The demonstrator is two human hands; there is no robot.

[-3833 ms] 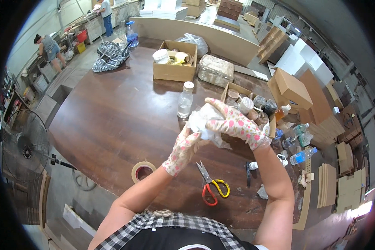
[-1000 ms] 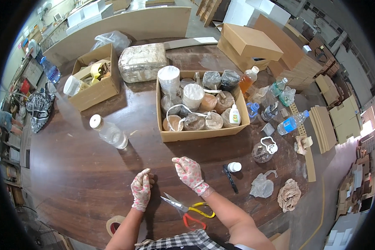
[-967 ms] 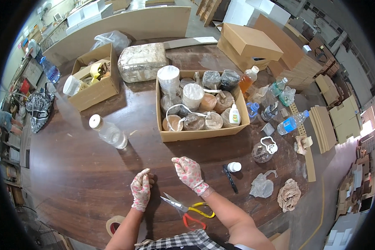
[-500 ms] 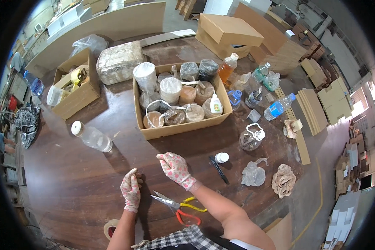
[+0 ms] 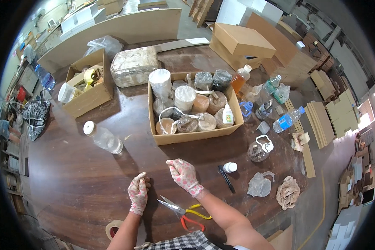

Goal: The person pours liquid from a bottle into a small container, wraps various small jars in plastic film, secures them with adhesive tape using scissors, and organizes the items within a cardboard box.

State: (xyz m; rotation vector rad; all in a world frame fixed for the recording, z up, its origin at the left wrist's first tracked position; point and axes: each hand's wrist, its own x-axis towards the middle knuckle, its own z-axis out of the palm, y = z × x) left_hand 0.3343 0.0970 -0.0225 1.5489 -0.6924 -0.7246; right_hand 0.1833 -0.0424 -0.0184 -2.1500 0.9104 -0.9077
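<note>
Both my hands wear white gloves with pink dots and hover over the near part of a dark brown table [image 5: 71, 179]. My left hand [image 5: 138, 193] is closed, thumb against curled fingers. Further right and slightly farther off, my right hand [image 5: 184, 175] is closed in a pinch pointing left. A gap separates the two hands; anything inside either grip is too small or hidden to make out. Between my forearms lie scissors [image 5: 178, 208] with one yellow and one red handle, blades slightly apart. A clear jar [image 5: 105, 139] with a white lid lies on its side, left of my hands.
Beyond my hands, a cardboard box [image 5: 196, 137] holds several wrapped round containers and a white glue bottle [image 5: 228, 114]. Rightward are a black marker [image 5: 226, 179], a small white bottle [image 5: 230, 167], crumpled plastic [image 5: 259, 185] and crumpled brown paper [image 5: 288, 193]. A tape roll [image 5: 113, 228] lies near my left forearm.
The whole view has shifted, so the table and its things appear farther right. Both hands stay closed and keep about the same gap between them. Nothing on the table has visibly moved.
</note>
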